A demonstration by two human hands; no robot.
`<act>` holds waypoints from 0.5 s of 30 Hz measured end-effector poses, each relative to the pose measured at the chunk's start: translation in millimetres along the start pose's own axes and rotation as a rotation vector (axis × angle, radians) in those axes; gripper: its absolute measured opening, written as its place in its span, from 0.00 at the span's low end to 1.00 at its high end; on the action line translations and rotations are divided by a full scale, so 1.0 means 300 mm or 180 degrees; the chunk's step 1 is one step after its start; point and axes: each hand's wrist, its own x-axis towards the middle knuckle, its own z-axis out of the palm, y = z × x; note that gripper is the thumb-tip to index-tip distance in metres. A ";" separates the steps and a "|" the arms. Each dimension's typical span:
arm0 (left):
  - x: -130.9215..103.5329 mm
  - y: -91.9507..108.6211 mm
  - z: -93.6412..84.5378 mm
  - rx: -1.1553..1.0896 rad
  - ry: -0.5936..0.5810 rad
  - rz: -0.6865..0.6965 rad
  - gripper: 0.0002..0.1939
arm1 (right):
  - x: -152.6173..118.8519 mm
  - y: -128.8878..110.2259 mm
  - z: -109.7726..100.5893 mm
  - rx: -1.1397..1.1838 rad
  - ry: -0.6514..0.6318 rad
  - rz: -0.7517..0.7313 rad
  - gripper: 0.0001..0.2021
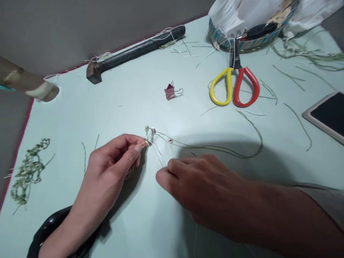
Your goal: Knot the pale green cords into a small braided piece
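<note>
My left hand [114,166] pinches the base of a small knotted piece of green cord [147,129] between thumb and forefinger. From this piece a long loop of thin green cord [228,147] runs right across the table, with small red-and-white bits [170,141] along it. My right hand [199,182] is closed a little to the right and nearer to me. A thin white thread [160,161] stretches from the knotted piece into its thumb and forefinger. A pink binder clip [170,92] lies beyond both hands.
Scissors [234,79] with yellow and red handles lie at the back, by a woven basket [248,44]. A hammer [137,52] lies along the far edge. At left is knotted green cordwork [29,170]; at right, a phone [329,114]. Cord scraps are scattered around.
</note>
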 end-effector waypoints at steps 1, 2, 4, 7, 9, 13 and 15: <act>0.002 -0.002 0.000 -0.0128 -0.0029 -0.0066 0.08 | -0.007 -0.011 -0.018 -0.0067 0.0080 -0.0059 0.12; 0.003 -0.003 0.002 -0.0203 -0.0037 -0.0097 0.08 | -0.011 -0.016 -0.028 -0.0123 0.0146 -0.0110 0.14; 0.005 -0.005 0.008 -0.0224 -0.0015 -0.0079 0.09 | -0.011 -0.015 -0.025 -0.0196 0.0288 -0.0212 0.15; 0.006 -0.010 0.021 -0.0134 0.0043 -0.0034 0.10 | -0.006 -0.002 -0.002 -0.0214 0.0394 -0.0235 0.13; 0.009 -0.014 0.027 -0.0051 0.0131 -0.0009 0.10 | -0.005 0.002 0.004 -0.0199 0.0410 -0.0217 0.13; 0.012 -0.014 0.027 0.0084 0.0225 0.0050 0.09 | -0.005 -0.003 -0.006 -0.0112 0.0339 -0.0206 0.10; 0.008 -0.011 0.021 0.0073 0.0150 -0.0001 0.10 | -0.004 -0.007 -0.011 -0.0151 0.0315 -0.0202 0.09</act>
